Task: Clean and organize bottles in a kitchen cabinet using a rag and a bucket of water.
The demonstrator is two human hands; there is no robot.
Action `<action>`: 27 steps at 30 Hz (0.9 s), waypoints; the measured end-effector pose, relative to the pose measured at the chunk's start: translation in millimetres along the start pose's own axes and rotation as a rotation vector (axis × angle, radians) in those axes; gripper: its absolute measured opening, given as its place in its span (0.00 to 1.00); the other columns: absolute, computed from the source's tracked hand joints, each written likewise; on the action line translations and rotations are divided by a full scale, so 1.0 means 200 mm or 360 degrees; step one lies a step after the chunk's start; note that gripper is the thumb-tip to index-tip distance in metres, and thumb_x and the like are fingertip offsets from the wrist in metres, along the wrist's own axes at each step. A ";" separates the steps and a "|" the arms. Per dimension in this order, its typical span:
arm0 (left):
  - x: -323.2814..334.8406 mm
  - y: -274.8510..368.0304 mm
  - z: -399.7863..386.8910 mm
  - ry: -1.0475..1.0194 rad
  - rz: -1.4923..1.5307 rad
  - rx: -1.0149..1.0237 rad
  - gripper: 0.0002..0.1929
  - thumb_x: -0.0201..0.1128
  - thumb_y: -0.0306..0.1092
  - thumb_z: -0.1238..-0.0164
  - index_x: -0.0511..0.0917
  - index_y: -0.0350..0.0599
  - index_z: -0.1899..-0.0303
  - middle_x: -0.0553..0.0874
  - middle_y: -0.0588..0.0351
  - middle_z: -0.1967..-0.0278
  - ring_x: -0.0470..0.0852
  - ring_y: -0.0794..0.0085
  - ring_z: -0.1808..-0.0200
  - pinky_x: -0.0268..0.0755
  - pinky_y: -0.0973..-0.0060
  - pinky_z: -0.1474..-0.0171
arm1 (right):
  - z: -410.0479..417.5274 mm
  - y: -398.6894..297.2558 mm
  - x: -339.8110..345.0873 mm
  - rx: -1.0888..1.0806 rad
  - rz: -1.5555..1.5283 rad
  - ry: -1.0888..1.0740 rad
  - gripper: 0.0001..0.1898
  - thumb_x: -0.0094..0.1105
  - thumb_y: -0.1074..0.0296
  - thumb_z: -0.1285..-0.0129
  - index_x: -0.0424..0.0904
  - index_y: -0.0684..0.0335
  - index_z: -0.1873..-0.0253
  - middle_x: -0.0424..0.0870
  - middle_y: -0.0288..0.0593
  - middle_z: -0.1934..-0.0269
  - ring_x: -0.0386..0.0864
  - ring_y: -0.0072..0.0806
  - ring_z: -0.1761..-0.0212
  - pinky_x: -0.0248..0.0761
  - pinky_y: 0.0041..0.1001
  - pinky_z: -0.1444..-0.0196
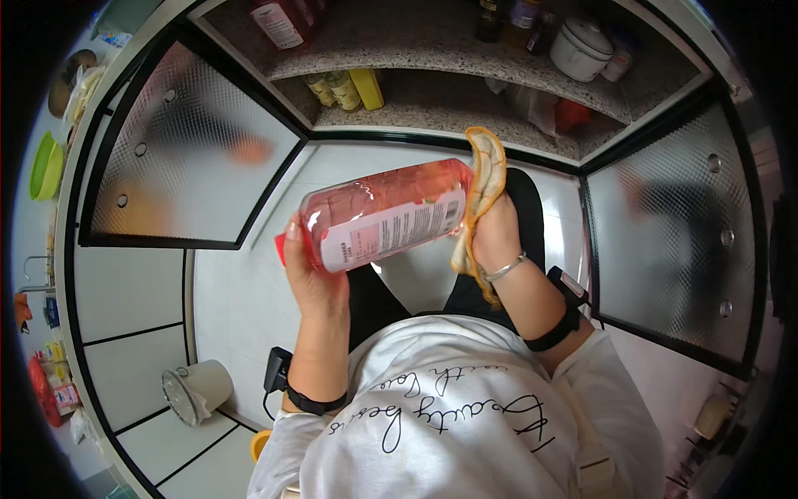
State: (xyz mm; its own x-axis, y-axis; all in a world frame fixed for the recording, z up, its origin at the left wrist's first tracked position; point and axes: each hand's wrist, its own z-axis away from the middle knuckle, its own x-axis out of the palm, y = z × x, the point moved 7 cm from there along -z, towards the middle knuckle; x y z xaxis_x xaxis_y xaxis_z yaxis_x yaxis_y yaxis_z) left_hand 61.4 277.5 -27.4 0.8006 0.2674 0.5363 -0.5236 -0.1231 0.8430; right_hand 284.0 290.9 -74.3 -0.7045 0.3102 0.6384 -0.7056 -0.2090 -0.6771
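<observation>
A large clear plastic bottle (386, 212) of pink-red liquid lies tilted across the space before me. Its white back label bears printing and a barcode. My left hand (312, 268) grips the bottle at its red cap end, thumb along the side. At the base end, on the right, my right hand (497, 234) presses a cloth (486, 181), white with an orange-yellow edge, against the bottle. The fingers of the right hand are partly hidden behind the cloth.
Ahead is an open cabinet with a speckled stone shelf (386, 53). It holds a white lidded pot (581, 48), another red bottle (280, 25), and a yellow box (366, 88). Framed glass doors (193, 150) stand open on both sides. A white bin (199, 390) sits at lower left.
</observation>
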 end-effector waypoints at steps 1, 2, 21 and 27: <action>0.03 -0.03 0.02 -0.0023 0.0029 -0.0085 0.21 0.56 0.49 0.39 0.73 0.43 0.52 0.80 0.56 0.57 0.78 0.69 0.53 0.70 0.70 0.48 | -0.01 -0.06 -0.03 -0.0272 0.0213 0.0213 0.16 0.40 0.66 0.32 0.66 0.65 0.42 0.75 0.46 0.50 0.74 0.32 0.49 0.70 0.33 0.49; 0.06 -0.07 0.03 -0.0004 0.0035 -0.0137 0.21 0.55 0.49 0.39 0.73 0.43 0.53 0.80 0.56 0.57 0.78 0.70 0.53 0.70 0.70 0.49 | -0.06 -0.07 -0.03 -0.0721 0.0445 0.0085 0.20 0.44 0.70 0.36 0.61 0.66 0.39 0.69 0.52 0.44 0.68 0.40 0.42 0.61 0.37 0.41; 0.02 -0.04 -0.03 -0.0007 0.0083 -0.0147 0.19 0.55 0.45 0.36 0.70 0.42 0.51 0.79 0.55 0.54 0.77 0.69 0.51 0.69 0.70 0.47 | 0.24 0.03 0.28 -0.2137 0.2178 -0.0338 0.20 0.56 0.71 0.49 0.71 0.58 0.47 0.63 0.48 0.40 0.57 0.45 0.34 0.42 0.49 0.33; 0.10 0.14 -0.02 -0.0286 -0.0327 0.0232 0.32 0.64 0.51 0.49 0.68 0.35 0.49 0.76 0.48 0.53 0.75 0.63 0.50 0.65 0.67 0.45 | -0.01 -0.05 -0.08 -0.0467 0.0132 -0.0367 0.22 0.40 0.77 0.42 0.62 0.68 0.41 0.65 0.49 0.40 0.64 0.40 0.38 0.56 0.32 0.36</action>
State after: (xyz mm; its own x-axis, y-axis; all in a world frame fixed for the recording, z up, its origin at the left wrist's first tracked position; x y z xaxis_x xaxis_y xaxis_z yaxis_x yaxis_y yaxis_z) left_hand 60.5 282.9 6.8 0.9309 0.1289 0.3418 -0.3086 -0.2234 0.9246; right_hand 302.9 289.4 -79.3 -0.7807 0.0796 0.6199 -0.6169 0.0601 -0.7847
